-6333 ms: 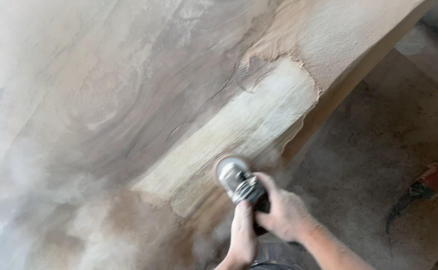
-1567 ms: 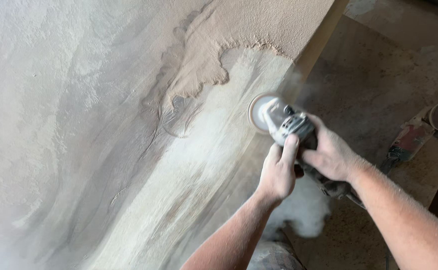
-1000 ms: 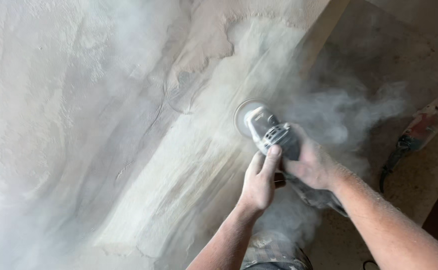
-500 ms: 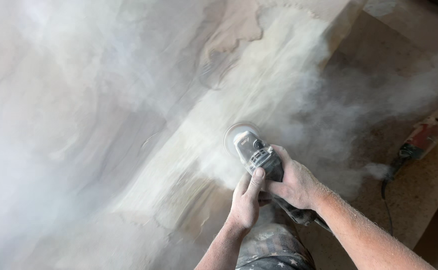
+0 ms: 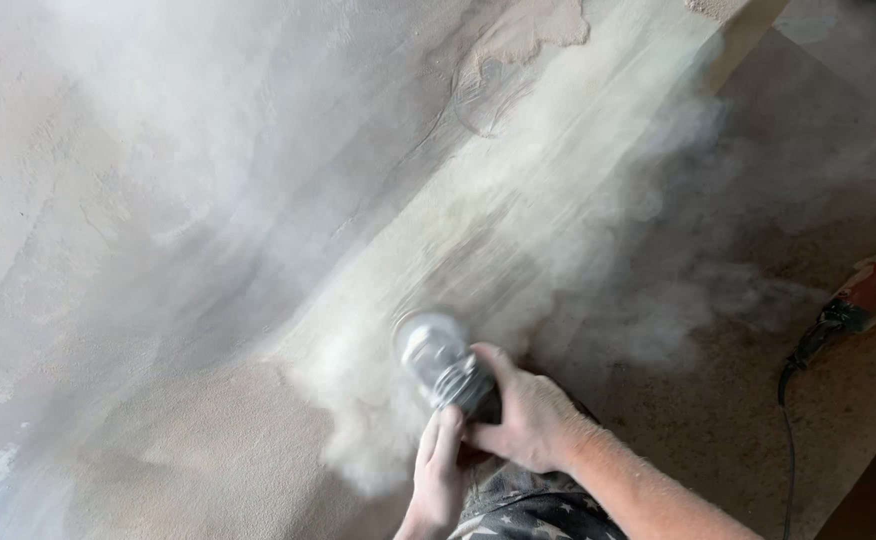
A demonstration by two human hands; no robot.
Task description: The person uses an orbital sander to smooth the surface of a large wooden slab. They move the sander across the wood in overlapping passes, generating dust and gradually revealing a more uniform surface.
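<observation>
Both my hands hold a grey angle grinder (image 5: 440,362) against a large wooden slab (image 5: 208,200). My right hand (image 5: 528,420) wraps the grinder's body from the right. My left hand (image 5: 438,475) grips it from below. The round disc end presses on a pale sanded strip (image 5: 518,200) that runs diagonally up the slab. Thick dust (image 5: 378,420) billows around the disc and hides the wood beneath it.
The slab's right edge (image 5: 748,40) drops to a dusty floor (image 5: 738,400). A second red power tool (image 5: 873,290) with a black cord (image 5: 788,440) lies on the floor at the far right. Dust haze drifts over the upper right.
The grinder and both hands have moved down the pale strip toward me. The dust cloud has spread wider over the slab and floor.
</observation>
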